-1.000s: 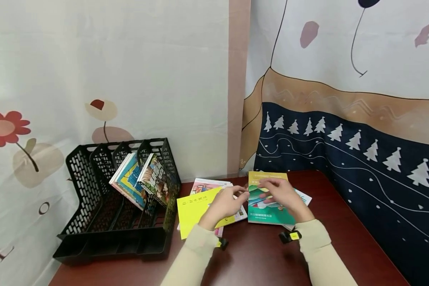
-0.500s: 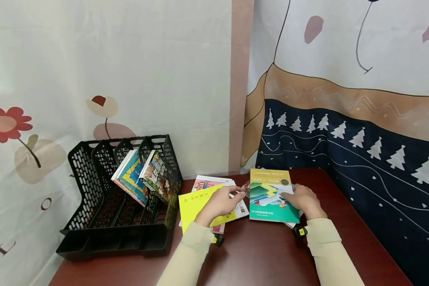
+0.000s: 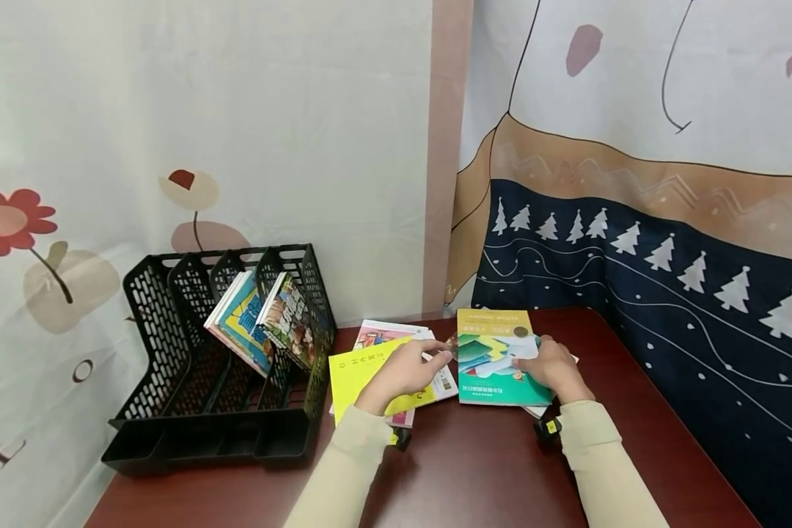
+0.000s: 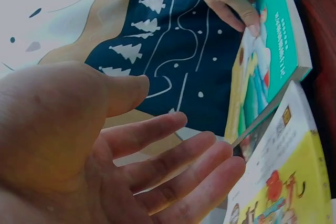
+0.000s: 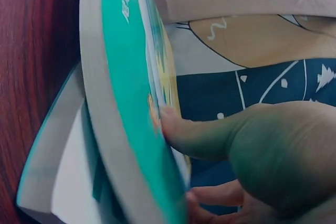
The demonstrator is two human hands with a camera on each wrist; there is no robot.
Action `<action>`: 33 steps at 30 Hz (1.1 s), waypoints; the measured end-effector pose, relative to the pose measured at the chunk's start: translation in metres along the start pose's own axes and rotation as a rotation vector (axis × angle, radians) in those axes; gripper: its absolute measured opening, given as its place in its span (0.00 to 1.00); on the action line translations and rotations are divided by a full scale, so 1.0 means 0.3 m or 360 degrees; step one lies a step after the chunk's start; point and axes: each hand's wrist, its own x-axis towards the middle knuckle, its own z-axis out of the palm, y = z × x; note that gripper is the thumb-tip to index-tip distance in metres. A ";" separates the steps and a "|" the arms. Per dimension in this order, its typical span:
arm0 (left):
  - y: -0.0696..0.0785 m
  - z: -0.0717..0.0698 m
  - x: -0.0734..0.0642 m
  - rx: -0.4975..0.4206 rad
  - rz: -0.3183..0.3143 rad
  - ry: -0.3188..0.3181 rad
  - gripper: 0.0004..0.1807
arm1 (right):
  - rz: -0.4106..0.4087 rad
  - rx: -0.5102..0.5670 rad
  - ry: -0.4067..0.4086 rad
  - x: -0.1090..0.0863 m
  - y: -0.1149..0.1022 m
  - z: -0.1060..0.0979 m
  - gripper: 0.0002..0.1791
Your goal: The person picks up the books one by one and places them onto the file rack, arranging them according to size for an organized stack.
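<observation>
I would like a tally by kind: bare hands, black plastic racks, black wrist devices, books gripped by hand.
Bare hands (left hand, right hand): 2
Black plastic slotted rack: 1
Black wrist devices (left device, right device): 2
Gripped green-and-yellow paperback book: 1
Total: 6

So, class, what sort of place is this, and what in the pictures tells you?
Probably a reading or study corner, perhaps a child's: a black rack holding illustrated books, more books on the dark red table, and a tree-patterned backdrop behind.
</observation>
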 end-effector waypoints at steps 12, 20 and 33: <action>-0.018 0.045 0.008 0.0080 0.0001 -0.0131 0.24 | -0.0021 -0.0010 0.0015 0.005 0.007 -0.018 0.40; -0.009 0.050 0.009 0.0100 -0.0024 -0.0140 0.25 | -0.0041 -0.0155 -0.0017 -0.021 -0.029 -0.004 0.56; -0.012 0.052 0.006 0.0085 -0.0013 -0.0142 0.27 | -0.0036 0.0385 -0.0075 0.009 0.009 -0.012 0.38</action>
